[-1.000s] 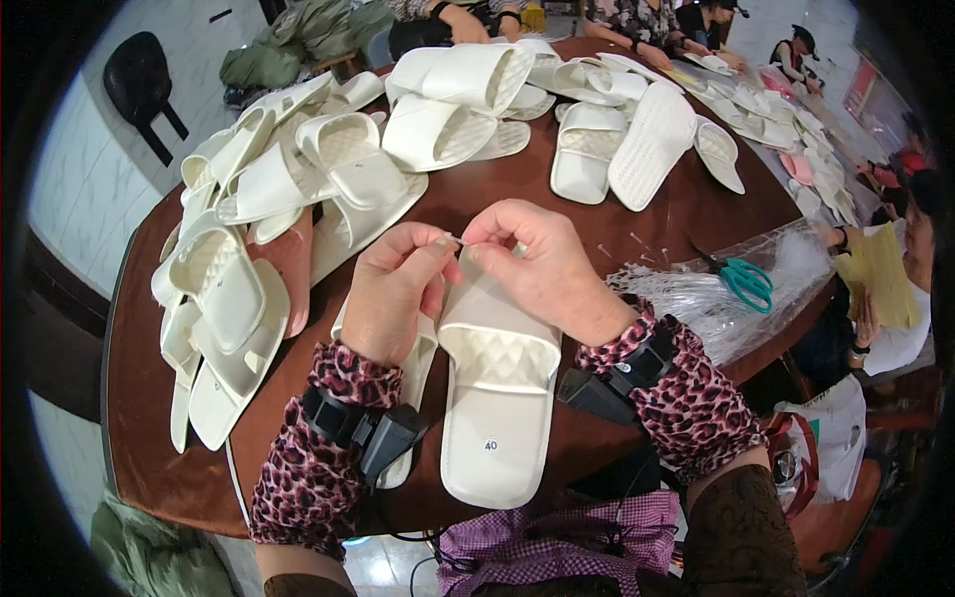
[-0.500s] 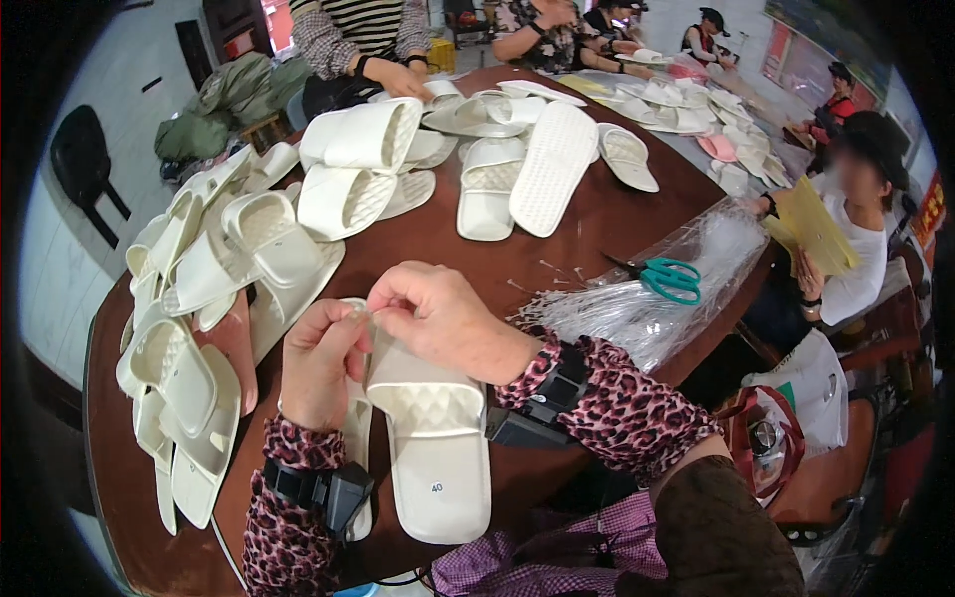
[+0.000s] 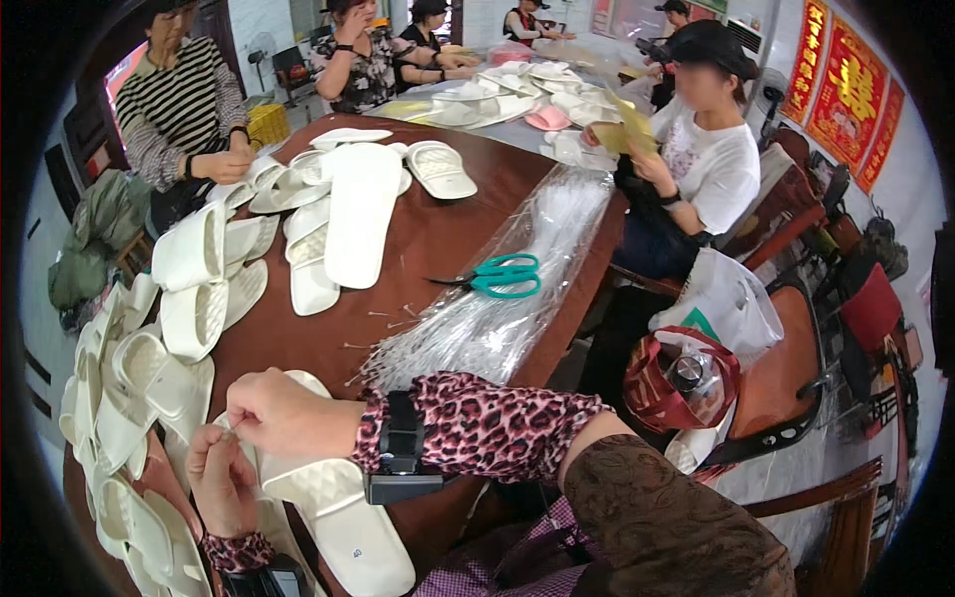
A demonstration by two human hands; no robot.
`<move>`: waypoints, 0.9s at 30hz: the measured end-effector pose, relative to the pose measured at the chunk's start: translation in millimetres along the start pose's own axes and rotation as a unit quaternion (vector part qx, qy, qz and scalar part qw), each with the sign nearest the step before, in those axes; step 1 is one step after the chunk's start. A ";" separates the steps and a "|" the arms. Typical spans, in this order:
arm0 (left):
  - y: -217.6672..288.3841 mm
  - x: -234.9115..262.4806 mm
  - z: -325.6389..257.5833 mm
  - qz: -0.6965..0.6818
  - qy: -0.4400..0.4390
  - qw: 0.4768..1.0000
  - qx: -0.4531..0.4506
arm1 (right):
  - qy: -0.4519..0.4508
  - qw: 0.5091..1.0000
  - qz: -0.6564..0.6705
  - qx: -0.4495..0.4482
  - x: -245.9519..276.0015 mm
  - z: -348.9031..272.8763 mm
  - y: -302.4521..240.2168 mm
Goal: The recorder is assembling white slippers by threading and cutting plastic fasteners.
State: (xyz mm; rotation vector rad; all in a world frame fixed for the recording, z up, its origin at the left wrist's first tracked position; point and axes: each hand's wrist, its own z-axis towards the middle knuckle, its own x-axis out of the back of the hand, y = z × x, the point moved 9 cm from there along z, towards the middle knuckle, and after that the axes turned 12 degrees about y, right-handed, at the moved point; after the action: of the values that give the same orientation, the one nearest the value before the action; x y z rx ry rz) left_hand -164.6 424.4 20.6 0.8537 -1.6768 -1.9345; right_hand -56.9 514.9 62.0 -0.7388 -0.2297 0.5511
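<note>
My left hand [image 3: 219, 483] and my right hand [image 3: 288, 413] meet fingertip to fingertip, both pinched closed. Whatever lies between the fingers is too small to make out. Under and beside them is a cream-white slipper [image 3: 360, 542], its sole toward me and its quilted footbed showing. Another white slipper [image 3: 284, 527] lies along its left side, partly hidden by my left wrist. Past my right forearm, a bundle of thin white plastic ties [image 3: 428, 338] spills from a clear bag. Teal-handled scissors [image 3: 505, 277] rest on that bag.
White slippers [image 3: 149, 378] are heaped along the left of the brown table [image 3: 418, 239], with more [image 3: 360, 214] at its middle. Co-workers sit or stand around the tables, one in a white shirt [image 3: 711, 159] on the right. A red bag [image 3: 681, 378] sits on a chair at right.
The whole view has swung to the right, so the table and slippers appear further left. My hands stay pinched together over the same slippers.
</note>
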 end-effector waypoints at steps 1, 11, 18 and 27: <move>0.6 -0.7 0.6 0.003 -0.012 1.000 0.000 | -0.007 1.000 0.008 -0.023 -1.0 -1.5 2.4; 0.3 -0.8 -1.2 0.019 -0.005 0.999 0.032 | -0.006 1.000 -0.022 0.002 -2.3 -2.3 -0.7; -5.1 3.4 0.3 0.027 -0.024 0.998 0.046 | -0.013 0.999 -0.026 -0.021 -2.2 -3.2 0.4; -3.8 0.8 -0.8 0.029 -0.026 0.999 0.022 | -0.034 0.999 -0.015 -0.027 -0.1 3.1 -1.5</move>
State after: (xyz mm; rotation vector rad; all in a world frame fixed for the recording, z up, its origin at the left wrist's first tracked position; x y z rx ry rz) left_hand -164.4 423.9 16.7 0.7672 -1.7605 -1.9026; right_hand -57.6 515.7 65.3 -0.7685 -0.3196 0.5447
